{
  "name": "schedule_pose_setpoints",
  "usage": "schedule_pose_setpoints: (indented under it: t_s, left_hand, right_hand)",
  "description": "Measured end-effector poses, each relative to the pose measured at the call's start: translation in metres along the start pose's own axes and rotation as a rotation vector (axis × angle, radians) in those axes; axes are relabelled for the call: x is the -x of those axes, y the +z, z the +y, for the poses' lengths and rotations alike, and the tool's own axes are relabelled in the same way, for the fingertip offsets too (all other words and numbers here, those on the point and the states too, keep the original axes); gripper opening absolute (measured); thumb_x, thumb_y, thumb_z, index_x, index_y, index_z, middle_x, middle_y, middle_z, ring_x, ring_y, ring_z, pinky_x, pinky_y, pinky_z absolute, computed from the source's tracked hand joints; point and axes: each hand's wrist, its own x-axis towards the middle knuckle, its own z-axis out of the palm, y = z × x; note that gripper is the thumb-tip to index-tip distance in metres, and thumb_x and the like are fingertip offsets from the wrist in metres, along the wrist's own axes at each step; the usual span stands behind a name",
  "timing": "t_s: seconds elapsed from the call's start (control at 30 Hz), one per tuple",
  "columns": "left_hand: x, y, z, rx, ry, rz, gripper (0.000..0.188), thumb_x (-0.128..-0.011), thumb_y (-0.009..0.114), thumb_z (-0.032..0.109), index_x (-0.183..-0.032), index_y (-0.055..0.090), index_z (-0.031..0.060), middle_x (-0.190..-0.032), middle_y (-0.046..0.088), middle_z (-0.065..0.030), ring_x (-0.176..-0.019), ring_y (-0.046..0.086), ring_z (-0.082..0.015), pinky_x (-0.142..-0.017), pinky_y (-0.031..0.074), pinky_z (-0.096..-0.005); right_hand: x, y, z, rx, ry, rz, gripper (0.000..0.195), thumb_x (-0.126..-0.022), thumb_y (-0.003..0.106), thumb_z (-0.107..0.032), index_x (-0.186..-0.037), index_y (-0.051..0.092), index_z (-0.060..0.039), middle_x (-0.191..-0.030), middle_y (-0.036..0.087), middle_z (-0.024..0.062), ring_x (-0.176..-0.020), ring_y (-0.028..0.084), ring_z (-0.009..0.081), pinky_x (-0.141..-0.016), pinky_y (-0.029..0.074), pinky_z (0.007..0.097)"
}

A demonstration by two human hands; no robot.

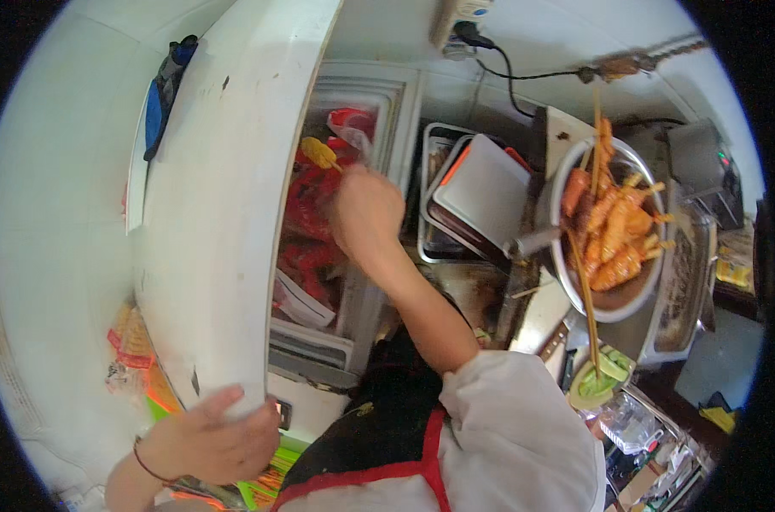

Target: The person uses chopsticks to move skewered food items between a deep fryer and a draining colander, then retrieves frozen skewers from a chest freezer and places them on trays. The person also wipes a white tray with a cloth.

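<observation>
The lid of a white chest freezer (227,192) stands raised, and my left hand (211,435), with a dark cord round the wrist, grips its lower edge. My right hand (368,214) reaches over the freezer opening, its fingers closed on the stick of a yellow skewered food (318,153). Beneath that hand, red packaging (307,198) and a white piece with a dark line (301,301) lie inside the freezer. My right fingertips are blurred and partly hidden.
Right of the freezer are stacked metal trays (483,185) and a metal bowl (557,281) of sauced skewers (618,237). A knife handle (554,339) and a bowl of green slices (602,377) are nearer. A power cord (509,70) hangs along the wall.
</observation>
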Motion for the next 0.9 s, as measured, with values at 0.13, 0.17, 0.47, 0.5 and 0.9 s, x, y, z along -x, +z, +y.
schedule_pose_setpoints:
  t_s: [0.13,0.17,0.47,0.5,0.9]
  left_hand:
    - [-0.017,0.005,-0.003,0.094,0.008,0.072,0.021,-0.072,0.055,0.026,-0.08,0.06,0.0083,-0.09,0.061,-0.0041,-0.104,0.053,-0.0171,-0.103,0.033,-0.05]
    - [-0.019,0.006,0.002,0.099,-0.002,0.072,0.021,-0.07,0.056,0.026,-0.079,0.061,0.0071,-0.09,0.061,-0.0051,-0.104,0.053,-0.0178,-0.102,0.033,-0.0506]
    - [-0.051,0.044,0.027,-0.027,0.083,0.182,0.016,-0.06,0.061,0.024,-0.065,0.058,0.0085,-0.079,0.056,-0.005,-0.097,0.053,-0.0203,-0.104,0.031,-0.0529]
    - [-0.05,0.049,0.028,-0.027,0.082,0.193,0.016,-0.06,0.061,0.023,-0.065,0.058,0.0087,-0.077,0.055,-0.0049,-0.097,0.054,-0.0212,-0.104,0.03,-0.0531]
    - [-0.046,0.045,0.031,-0.103,0.112,0.199,0.018,-0.06,0.063,0.025,-0.069,0.062,0.0098,-0.079,0.056,-0.0037,-0.099,0.053,-0.0208,-0.106,0.029,-0.0509]
  right_hand:
    - [0.096,-0.107,0.045,-0.105,-0.097,0.15,0.009,-0.072,0.054,-0.002,-0.08,0.058,0.0013,-0.076,0.058,0.0197,-0.073,0.057,0.0376,-0.066,0.046,0.0445]
    - [0.117,-0.133,0.054,-0.183,-0.104,0.149,0.008,-0.078,0.052,-0.003,-0.08,0.057,0.002,-0.076,0.057,0.0213,-0.073,0.056,0.0394,-0.066,0.045,0.0457]
    - [0.313,-0.358,0.121,-0.637,0.485,0.462,0.022,-0.09,0.052,-0.016,-0.074,0.061,-0.0035,-0.065,0.054,-0.0015,-0.06,0.047,0.0065,-0.056,0.035,0.0213]
    - [0.326,-0.371,0.124,-0.733,0.482,0.554,0.022,-0.09,0.051,-0.015,-0.074,0.061,-0.0032,-0.065,0.053,-0.002,-0.059,0.045,0.0061,-0.055,0.034,0.0201]
    - [0.23,-0.382,0.348,-0.591,0.694,0.921,0.028,-0.091,0.05,-0.019,-0.08,0.066,0.0005,-0.058,0.051,-0.0021,-0.047,0.041,0.0057,-0.044,0.029,0.0203]
